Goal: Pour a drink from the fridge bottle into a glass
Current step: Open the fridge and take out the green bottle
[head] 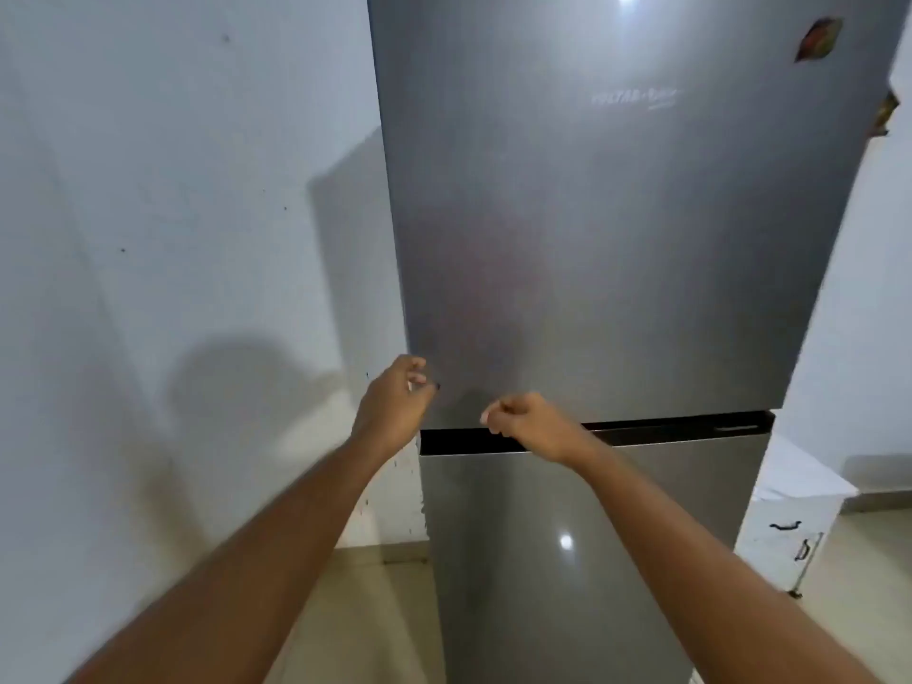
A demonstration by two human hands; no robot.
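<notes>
Both arms reach toward a closed grey fridge (617, 239) that stands against a white wall (148, 190), with a white cabinet (789, 515) to its right. The left hand (395, 402) is at the lower left corner of the upper door, fingers loosely curled and holding nothing, while the right hand (523, 424) is curled nearly into a fist just above the dark gap (666, 431) between the two doors, also holding nothing. The bottle and glass are not in sight

The fridge (617, 239) stands between a wall (172, 190) on its left and a low cabinet (789, 515) on its right.
</notes>
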